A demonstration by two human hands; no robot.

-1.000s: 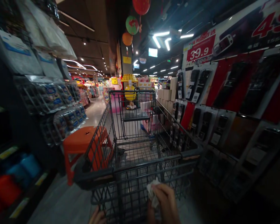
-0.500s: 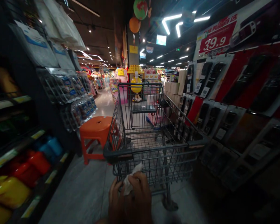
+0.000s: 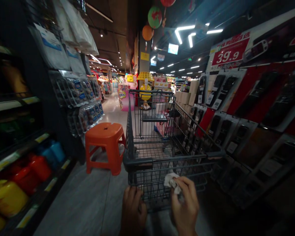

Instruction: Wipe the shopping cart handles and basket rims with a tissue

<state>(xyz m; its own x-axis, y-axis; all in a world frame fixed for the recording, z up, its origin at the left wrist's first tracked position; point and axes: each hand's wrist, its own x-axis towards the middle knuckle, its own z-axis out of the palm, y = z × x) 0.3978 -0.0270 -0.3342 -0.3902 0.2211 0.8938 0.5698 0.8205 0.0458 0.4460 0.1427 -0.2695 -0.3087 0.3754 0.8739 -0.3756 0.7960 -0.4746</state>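
My right hand [image 3: 185,203] pinches a crumpled white tissue [image 3: 172,183] between thumb and fingers, in front of the near wire side of a dark shopping cart [image 3: 177,160]. To its left, my left hand [image 3: 134,208] is closed with its fingers curled, near the cart's lower left corner. Whether anything sits inside those fingers cannot be made out. The cart's wire basket shows no goods in it, and a bar with dark corner pieces runs along its near top edge.
An orange plastic stool [image 3: 104,144] stands left of the cart. Shelves at left hold coloured jugs [image 3: 33,170] and hanging packs [image 3: 80,90]. At right, a rack of packaged items [image 3: 216,90] stands close to the cart. An aisle with a pink display [image 3: 125,96] stretches ahead.
My hands have moved apart: the right one went rightward with the tissue, while the left stayed low. The cart sits slightly further right in view, and more of the stool shows.
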